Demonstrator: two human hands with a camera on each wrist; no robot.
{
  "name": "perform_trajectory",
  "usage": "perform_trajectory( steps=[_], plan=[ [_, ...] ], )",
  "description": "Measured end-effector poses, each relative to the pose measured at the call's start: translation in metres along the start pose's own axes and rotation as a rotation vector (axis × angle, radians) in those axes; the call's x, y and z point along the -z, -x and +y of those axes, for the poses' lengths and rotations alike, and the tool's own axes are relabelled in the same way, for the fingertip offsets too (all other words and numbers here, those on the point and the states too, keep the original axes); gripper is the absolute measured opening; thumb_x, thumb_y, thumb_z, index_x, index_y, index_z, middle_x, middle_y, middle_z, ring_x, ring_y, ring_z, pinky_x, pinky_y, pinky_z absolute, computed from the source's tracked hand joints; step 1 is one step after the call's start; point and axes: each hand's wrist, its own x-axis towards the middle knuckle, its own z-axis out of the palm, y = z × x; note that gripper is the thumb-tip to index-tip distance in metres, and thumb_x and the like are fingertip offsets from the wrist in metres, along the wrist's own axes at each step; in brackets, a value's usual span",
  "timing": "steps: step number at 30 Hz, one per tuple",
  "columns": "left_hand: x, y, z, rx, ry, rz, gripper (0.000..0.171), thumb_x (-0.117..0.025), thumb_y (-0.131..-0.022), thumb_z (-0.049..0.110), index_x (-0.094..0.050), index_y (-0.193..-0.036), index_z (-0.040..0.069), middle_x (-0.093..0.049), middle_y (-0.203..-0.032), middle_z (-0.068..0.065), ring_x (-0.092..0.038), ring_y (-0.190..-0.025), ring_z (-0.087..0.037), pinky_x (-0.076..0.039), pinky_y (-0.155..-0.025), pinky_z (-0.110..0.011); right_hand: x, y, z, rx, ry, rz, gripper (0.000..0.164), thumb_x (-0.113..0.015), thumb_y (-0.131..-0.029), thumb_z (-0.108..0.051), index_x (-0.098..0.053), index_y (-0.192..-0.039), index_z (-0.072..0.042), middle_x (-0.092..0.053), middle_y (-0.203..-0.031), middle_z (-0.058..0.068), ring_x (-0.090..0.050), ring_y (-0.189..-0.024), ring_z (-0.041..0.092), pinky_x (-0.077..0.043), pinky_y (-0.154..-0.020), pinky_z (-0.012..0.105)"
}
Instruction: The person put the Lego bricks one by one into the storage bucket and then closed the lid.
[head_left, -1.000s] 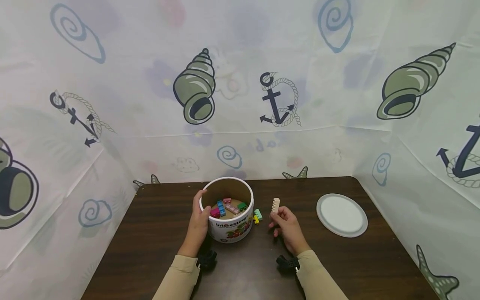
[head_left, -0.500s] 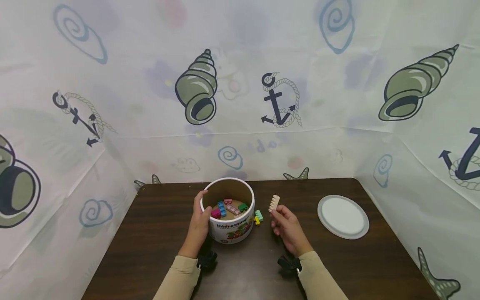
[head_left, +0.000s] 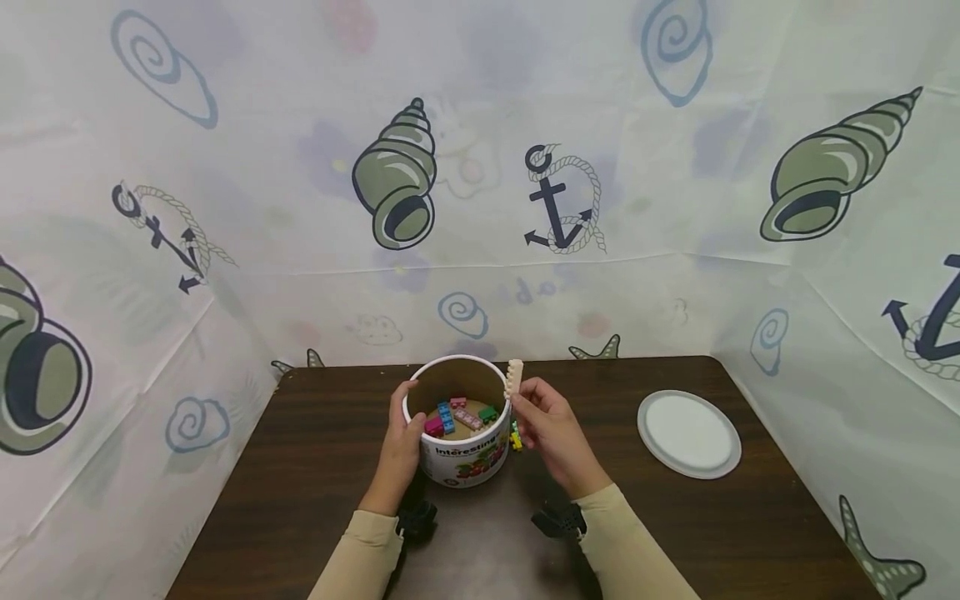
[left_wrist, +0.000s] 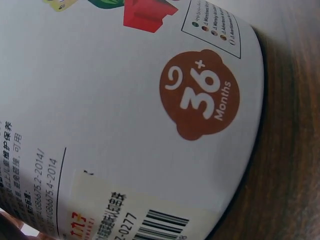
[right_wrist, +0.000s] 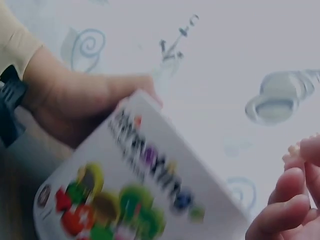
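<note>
A white round tub (head_left: 465, 462) with printed fruit stands on the table. My left hand (head_left: 397, 446) grips its left rim, thumb outside the front and fingers over the edge. Inside lie several toy building bricks, among them a blue brick (head_left: 446, 417), a magenta brick (head_left: 434, 427), a pink brick (head_left: 468, 418) and a green brick (head_left: 488, 414). My right hand (head_left: 551, 429) pinches a cream building brick (head_left: 513, 377) upright at the tub's right rim. In the right wrist view, the fingers (right_wrist: 287, 205) hide most of that brick.
A yellow brick (head_left: 516, 440) lies on the table against the tub's right side, partly hidden by my right hand. A white round lid (head_left: 689, 434) rests at the right of the brown table (head_left: 315, 467). Patterned cloth (head_left: 480, 208) encloses the back and sides.
My right hand has moved left and up with the cream brick, from beside the tub to its right rim. My left hand keeps its grip on the tub.
</note>
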Motion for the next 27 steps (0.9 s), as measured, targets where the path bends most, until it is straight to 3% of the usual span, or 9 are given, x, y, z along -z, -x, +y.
perform_trajectory(
  steps=[7, 11, 18, 22, 27],
  plan=[
    [0.001, -0.001, -0.001, 0.0, 0.001, 0.006, 0.062, -0.052, -0.11, 0.042, -0.028, -0.166, 0.031, -0.029, -0.174, -0.011, -0.039, -0.155, -0.044, -0.03, -0.126, -0.074, -0.029, -0.017, -0.014, 0.029, 0.153, -0.021, 0.026, -0.07, -0.108, -0.029, -0.064, -0.12, -0.007, -0.066, -0.098, 0.005, -0.056, -0.07, 0.018, -0.047, -0.056, 0.027],
    [0.001, -0.001, -0.001, 0.011, -0.004, 0.008, 0.062, -0.052, -0.11, 0.043, -0.029, -0.166, 0.03, -0.029, -0.174, -0.012, -0.04, -0.155, -0.045, -0.031, -0.126, -0.073, -0.035, -0.021, -0.012, 0.024, 0.212, -0.041, 0.024, -0.069, -0.109, -0.028, -0.067, -0.125, -0.01, -0.071, -0.107, 0.006, -0.064, -0.075, 0.02, -0.05, -0.055, 0.028],
    [0.002, -0.001, -0.001, 0.011, -0.022, 0.011, 0.062, -0.052, -0.11, 0.045, -0.029, -0.166, 0.033, -0.029, -0.174, -0.009, -0.041, -0.155, -0.043, -0.031, -0.126, -0.073, -0.036, -0.018, -0.015, 0.041, 0.266, -0.109, 0.026, -0.064, -0.111, -0.023, -0.065, -0.134, -0.013, -0.071, -0.137, 0.017, -0.072, -0.095, 0.02, -0.055, -0.06, 0.03],
    [0.002, -0.001, -0.001, 0.007, -0.015, 0.006, 0.062, -0.052, -0.11, 0.044, -0.029, -0.166, 0.032, -0.029, -0.174, -0.01, -0.04, -0.156, -0.045, -0.03, -0.126, -0.074, -0.032, -0.015, -0.019, 0.041, 0.245, -0.11, 0.024, -0.065, -0.111, -0.023, -0.066, -0.132, -0.013, -0.073, -0.133, 0.013, -0.076, -0.106, 0.032, -0.059, -0.062, 0.033],
    [0.002, -0.001, -0.002, 0.011, -0.017, 0.011, 0.062, -0.052, -0.11, 0.043, -0.029, -0.166, 0.031, -0.03, -0.174, -0.012, -0.041, -0.155, -0.045, -0.03, -0.126, -0.074, -0.028, -0.013, -0.024, 0.06, 0.211, -0.093, 0.025, -0.067, -0.109, -0.023, -0.066, -0.13, -0.008, -0.074, -0.125, 0.013, -0.074, -0.105, 0.042, -0.061, -0.063, 0.036]
  ],
)
